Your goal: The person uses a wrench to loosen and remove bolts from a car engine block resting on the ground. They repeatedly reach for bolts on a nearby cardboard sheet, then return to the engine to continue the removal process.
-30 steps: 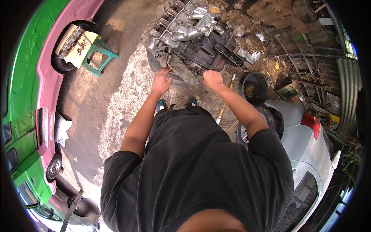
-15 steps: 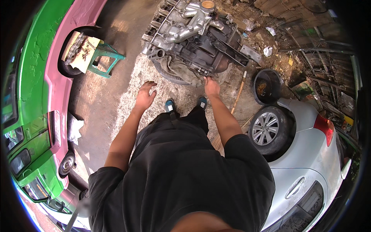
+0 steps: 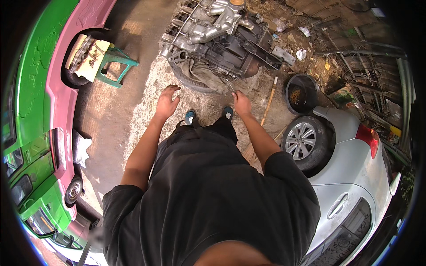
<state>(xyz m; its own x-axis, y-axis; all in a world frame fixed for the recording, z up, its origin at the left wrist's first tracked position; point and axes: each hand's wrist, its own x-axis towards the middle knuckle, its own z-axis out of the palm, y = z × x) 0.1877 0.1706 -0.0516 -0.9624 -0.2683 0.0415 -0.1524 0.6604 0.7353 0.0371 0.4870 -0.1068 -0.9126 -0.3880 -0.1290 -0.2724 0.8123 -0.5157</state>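
In front of me a grimy metal engine (image 3: 230, 44) rests on an old tire (image 3: 193, 82), with a dirty grey-brown rag (image 3: 202, 76) draped between them. My right hand (image 3: 242, 103) is closed on a slim metal tool (image 3: 230, 84) that points toward the engine's lower edge. Its exact kind is too small to make out. Left of it, my left hand (image 3: 167, 101) hangs above the concrete, fingers apart and holding nothing, short of the tire.
A green stool (image 3: 116, 66) bearing a board with metal parts stands at left, beside a green and pink vehicle (image 3: 62, 97). To the right are a wooden stick (image 3: 269, 101), a black tub (image 3: 288, 95) and a silver car (image 3: 346, 164). Rubble (image 3: 306, 55) lies farther off.
My right hand has drawn back a little from the engine's edge and the rag, and the slim metal tool now shows in it. My left hand stays open near the same spot.
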